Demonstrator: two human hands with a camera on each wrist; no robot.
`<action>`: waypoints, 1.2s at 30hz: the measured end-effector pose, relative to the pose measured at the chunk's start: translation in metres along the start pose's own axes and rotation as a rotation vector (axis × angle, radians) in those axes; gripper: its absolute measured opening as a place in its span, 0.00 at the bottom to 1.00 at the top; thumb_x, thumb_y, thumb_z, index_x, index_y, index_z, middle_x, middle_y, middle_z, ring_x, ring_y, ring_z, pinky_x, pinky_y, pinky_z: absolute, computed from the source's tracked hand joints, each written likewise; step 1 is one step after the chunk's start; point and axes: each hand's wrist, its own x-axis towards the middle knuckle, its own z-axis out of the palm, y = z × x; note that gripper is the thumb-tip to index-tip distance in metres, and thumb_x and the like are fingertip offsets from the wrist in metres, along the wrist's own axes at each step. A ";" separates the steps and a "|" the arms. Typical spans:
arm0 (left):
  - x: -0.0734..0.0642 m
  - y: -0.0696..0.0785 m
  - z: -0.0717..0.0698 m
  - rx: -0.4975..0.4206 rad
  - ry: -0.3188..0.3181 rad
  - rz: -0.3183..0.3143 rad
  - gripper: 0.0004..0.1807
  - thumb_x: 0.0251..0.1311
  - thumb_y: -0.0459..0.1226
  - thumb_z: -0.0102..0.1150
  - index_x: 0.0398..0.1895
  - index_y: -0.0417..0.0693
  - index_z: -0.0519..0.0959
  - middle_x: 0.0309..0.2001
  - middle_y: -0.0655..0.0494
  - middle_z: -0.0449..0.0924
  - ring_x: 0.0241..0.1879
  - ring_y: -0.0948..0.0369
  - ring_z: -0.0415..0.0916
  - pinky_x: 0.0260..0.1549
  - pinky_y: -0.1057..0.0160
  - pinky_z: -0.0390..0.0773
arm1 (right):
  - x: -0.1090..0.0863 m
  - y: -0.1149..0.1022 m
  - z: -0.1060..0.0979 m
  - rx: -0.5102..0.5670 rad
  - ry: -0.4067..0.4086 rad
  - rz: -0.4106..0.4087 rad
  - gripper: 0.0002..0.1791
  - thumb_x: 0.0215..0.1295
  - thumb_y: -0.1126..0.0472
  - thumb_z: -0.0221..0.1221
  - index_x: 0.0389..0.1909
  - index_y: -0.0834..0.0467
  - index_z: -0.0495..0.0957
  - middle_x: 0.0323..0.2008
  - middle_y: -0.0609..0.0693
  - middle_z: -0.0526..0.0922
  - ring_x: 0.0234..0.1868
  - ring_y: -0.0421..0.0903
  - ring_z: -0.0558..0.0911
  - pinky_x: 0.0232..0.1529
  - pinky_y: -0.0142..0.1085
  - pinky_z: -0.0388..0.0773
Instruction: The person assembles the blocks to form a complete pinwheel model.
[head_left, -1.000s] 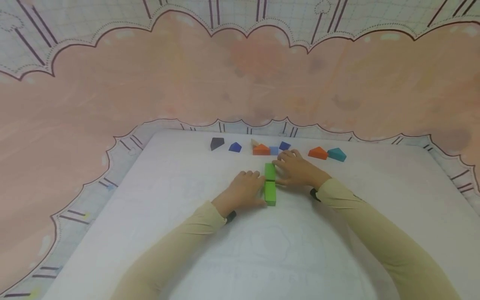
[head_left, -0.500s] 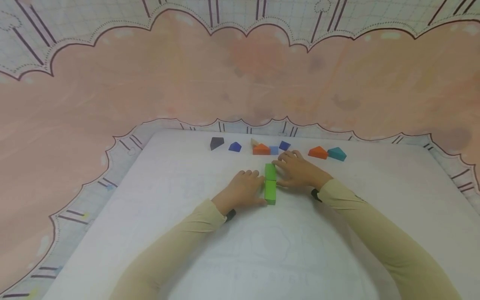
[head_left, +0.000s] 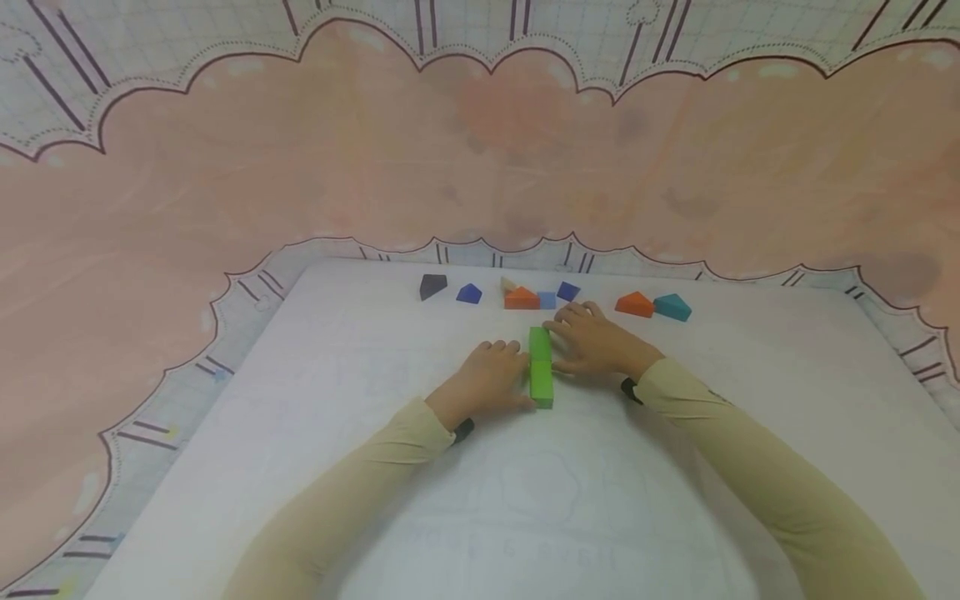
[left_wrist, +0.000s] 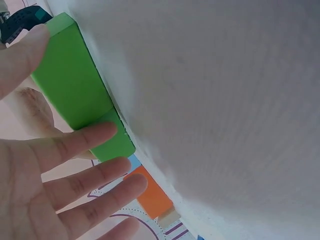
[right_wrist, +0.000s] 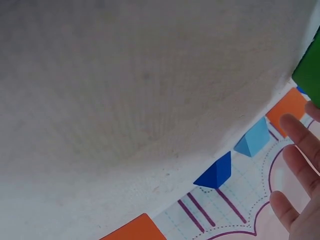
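Note:
Two green blocks lie end to end in a line on the white tabletop (head_left: 420, 350) in the head view: the near green block (head_left: 542, 382) and the far green block (head_left: 539, 343). My left hand (head_left: 491, 377) is at their left side. In the left wrist view its thumb lies at the near block's near end, its index finger reaches across the seam, and the other fingers are straight and spread. My right hand (head_left: 596, 340) is at the right side, index finger at the far block's far end, thumb near the seam. Its other fingers are extended in the right wrist view.
Behind the blocks stand an orange triangular block (head_left: 522, 299), a light blue block (head_left: 547, 300), a beige piece (head_left: 507, 285) and dark blue pieces (head_left: 568, 292). A black block (head_left: 432, 287) is farther left. Orange (head_left: 634, 305) and teal (head_left: 672, 307) blocks are at right.
The narrow gap between the two green blocks has closed, the near block shifting slightly away from me. Both hands have stayed almost in place.

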 end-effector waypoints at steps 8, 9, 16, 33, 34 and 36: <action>-0.001 0.001 0.000 -0.025 -0.022 -0.016 0.39 0.52 0.62 0.57 0.63 0.50 0.69 0.60 0.49 0.71 0.59 0.53 0.68 0.63 0.51 0.64 | 0.000 -0.002 0.001 0.007 -0.018 0.019 0.37 0.60 0.39 0.56 0.66 0.56 0.64 0.64 0.58 0.69 0.68 0.59 0.62 0.68 0.59 0.51; -0.001 0.001 0.000 -0.028 -0.024 -0.017 0.39 0.52 0.62 0.57 0.63 0.50 0.69 0.61 0.49 0.71 0.59 0.53 0.68 0.63 0.51 0.64 | 0.000 -0.002 0.001 0.008 -0.015 0.017 0.37 0.60 0.39 0.56 0.65 0.56 0.65 0.63 0.58 0.69 0.68 0.59 0.63 0.68 0.59 0.52; 0.000 0.001 -0.001 -0.014 -0.030 -0.010 0.40 0.52 0.63 0.57 0.63 0.50 0.68 0.59 0.50 0.71 0.58 0.54 0.69 0.62 0.52 0.65 | -0.001 -0.001 0.001 0.005 -0.009 0.004 0.38 0.60 0.39 0.56 0.65 0.57 0.64 0.63 0.58 0.69 0.68 0.59 0.63 0.68 0.58 0.52; -0.005 0.001 0.001 -0.024 -0.058 0.028 0.38 0.49 0.63 0.59 0.60 0.52 0.71 0.52 0.53 0.74 0.50 0.57 0.70 0.57 0.56 0.69 | -0.007 -0.006 0.005 0.037 -0.006 -0.024 0.37 0.59 0.40 0.57 0.64 0.58 0.66 0.61 0.57 0.71 0.66 0.56 0.65 0.69 0.57 0.53; -0.006 0.002 0.001 -0.019 -0.058 0.035 0.38 0.49 0.63 0.60 0.59 0.52 0.71 0.51 0.54 0.74 0.48 0.58 0.70 0.55 0.56 0.70 | -0.009 -0.008 0.005 0.039 -0.004 -0.028 0.37 0.59 0.40 0.57 0.63 0.58 0.66 0.61 0.57 0.71 0.66 0.56 0.65 0.68 0.57 0.53; -0.009 0.003 0.001 -0.007 -0.061 0.046 0.38 0.49 0.63 0.59 0.59 0.51 0.71 0.50 0.54 0.75 0.47 0.59 0.70 0.55 0.57 0.70 | -0.011 -0.011 0.005 0.038 -0.005 -0.032 0.36 0.58 0.41 0.58 0.63 0.58 0.67 0.61 0.56 0.71 0.66 0.56 0.65 0.68 0.57 0.54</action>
